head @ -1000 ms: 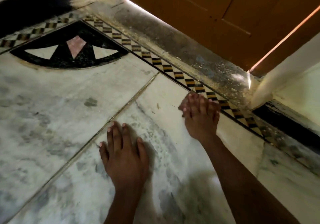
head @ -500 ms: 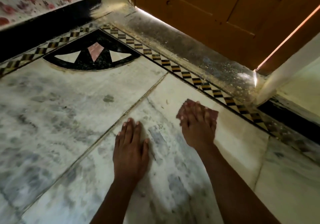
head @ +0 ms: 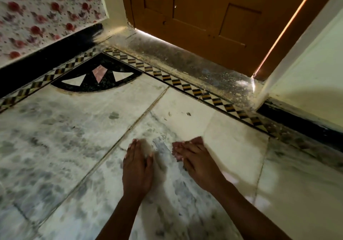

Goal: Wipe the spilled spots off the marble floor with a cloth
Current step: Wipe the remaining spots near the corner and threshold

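Note:
The marble floor (head: 61, 137) is white with grey veins. My right hand (head: 198, 162) presses flat on a small reddish-brown cloth (head: 195, 140); only the cloth's edge shows past my fingertips. My left hand (head: 137, 167) lies flat on the marble just left of it, fingers together, holding nothing. A dark grey spot (head: 113, 115) sits on the slab to the far left of my hands. Small dark marks (head: 188, 113) lie on the pale slab beyond my fingers.
A black-and-yellow checkered border strip (head: 187, 86) runs along a dusty grey threshold (head: 185, 67) under a brown wooden door (head: 213, 16). A black fan-shaped inlay (head: 96, 80) fills the corner. A floral wall (head: 42, 15) stands left, a cream wall (head: 306, 76) right.
My right hand has dragged the cloth back from the checkered border toward me. My left hand has also slid back, and the view has lifted to show more of the door and walls.

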`<state>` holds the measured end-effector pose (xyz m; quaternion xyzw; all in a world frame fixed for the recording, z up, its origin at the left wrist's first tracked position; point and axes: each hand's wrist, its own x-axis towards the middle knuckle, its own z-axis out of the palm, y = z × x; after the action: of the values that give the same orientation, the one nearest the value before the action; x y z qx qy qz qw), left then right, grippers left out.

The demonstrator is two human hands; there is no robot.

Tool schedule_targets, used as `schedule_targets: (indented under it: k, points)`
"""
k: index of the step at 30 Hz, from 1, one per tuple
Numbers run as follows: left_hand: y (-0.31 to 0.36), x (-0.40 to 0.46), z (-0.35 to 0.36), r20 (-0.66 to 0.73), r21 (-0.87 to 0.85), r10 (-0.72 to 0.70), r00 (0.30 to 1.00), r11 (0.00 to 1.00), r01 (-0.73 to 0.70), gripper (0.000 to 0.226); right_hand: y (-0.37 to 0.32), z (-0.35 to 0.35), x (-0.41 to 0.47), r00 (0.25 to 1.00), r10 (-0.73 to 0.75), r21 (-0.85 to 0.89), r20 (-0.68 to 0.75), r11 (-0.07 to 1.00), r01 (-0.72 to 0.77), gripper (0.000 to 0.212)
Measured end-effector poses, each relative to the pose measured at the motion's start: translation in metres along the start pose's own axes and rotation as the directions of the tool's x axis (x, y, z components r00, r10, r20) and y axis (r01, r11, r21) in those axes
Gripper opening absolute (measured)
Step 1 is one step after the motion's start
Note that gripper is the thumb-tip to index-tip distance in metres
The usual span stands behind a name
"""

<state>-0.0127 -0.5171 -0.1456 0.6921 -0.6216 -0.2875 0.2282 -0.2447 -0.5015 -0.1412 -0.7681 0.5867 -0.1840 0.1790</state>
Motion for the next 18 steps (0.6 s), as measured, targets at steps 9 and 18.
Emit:
schedule_targets:
  k: [9,18]
  points:
    - [0.074,-0.032,0.004,0.007,-0.497,0.109,0.994,0.863,-0.091,0.030,-0.041,-0.063,0.009,0.806,0.580,0.938,0.120,0.200,-0.283,0.027]
    - [0.110,-0.028,-0.027,-0.029,-0.479,0.363,0.931,0.813,-0.332,0.047,-0.059,-0.110,0.012,0.724,0.621,0.954,0.299,-0.223,-0.203,0.036]
